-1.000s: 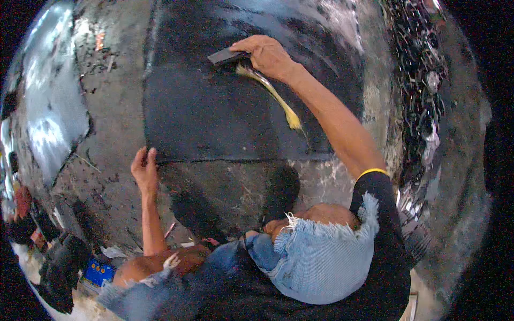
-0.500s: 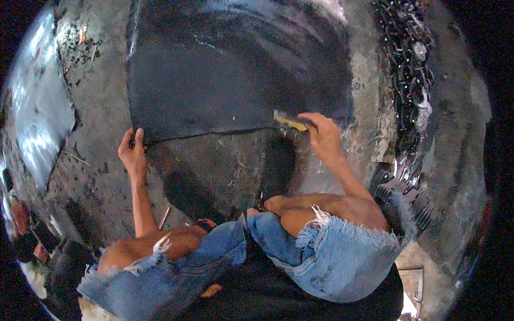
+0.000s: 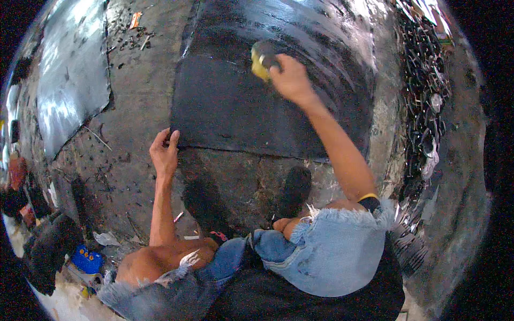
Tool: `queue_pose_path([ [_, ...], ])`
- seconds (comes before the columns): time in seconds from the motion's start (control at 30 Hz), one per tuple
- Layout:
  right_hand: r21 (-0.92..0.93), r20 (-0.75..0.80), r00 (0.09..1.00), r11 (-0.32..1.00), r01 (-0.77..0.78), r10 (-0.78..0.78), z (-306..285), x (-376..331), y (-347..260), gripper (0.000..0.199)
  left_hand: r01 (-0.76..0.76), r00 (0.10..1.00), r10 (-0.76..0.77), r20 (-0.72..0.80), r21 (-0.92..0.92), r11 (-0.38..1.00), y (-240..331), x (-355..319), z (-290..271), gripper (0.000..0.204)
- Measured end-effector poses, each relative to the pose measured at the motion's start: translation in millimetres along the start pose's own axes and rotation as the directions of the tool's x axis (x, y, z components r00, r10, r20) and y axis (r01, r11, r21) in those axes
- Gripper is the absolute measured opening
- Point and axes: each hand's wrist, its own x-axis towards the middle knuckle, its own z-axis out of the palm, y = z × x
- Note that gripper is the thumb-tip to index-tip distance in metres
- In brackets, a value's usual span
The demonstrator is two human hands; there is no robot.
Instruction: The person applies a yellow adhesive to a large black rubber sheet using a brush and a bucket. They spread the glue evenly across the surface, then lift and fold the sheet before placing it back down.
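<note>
A large black sheet (image 3: 230, 107) lies flat on the ground in front of me, glossy and streaked at its far part, duller near its front edge. At its near left corner my left hand (image 3: 165, 152) pinches the edge between thumb and fingers. My right hand (image 3: 293, 80) is over the sheet's middle, closed round a yellow-and-black brush (image 3: 261, 63). The brush is blurred by motion, and I cannot tell whether it touches the sheet.
Another glossy dark sheet (image 3: 72, 85) lies to the left, a thin stick (image 3: 99, 138) by its edge. Dark scraps (image 3: 420, 96) are heaped in a strip along the right. An orange wrapper (image 3: 135, 20) lies far left; a blue object (image 3: 87, 260) sits near left.
My right hand has moved with the brush from the sheet's front edge to farther over its middle. My left hand stays on the corner. The view has shifted left.
</note>
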Motion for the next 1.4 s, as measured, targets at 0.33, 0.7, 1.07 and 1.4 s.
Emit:
queue_pose_path([
  [0.33,0.09,0.292,0.858,0.906,0.415,-0.422,-12,11,-12,0.036,-0.028,0.983,0.052,0.178,-0.133,0.991,-19,2,-26,0.035],
  [0.7,-0.129,0.326,0.945,0.99,0.056,-0.011,-96,-222,-34,0.037,-0.039,0.975,0.081,0.209,-0.195,0.98,-3,9,-27,0.031],
  [1.07,0.527,0.196,0.976,0.829,-0.188,0.096,-34,12,-49,0.036,-0.092,0.977,0.133,0.166,-0.234,0.968,1,7,-18,0.032],
  [1.4,0.142,0.248,0.835,0.871,0.471,-0.492,62,97,-86,0.035,-0.11,0.982,0.136,0.127,-0.19,0.975,-16,3,-27,0.029],
])
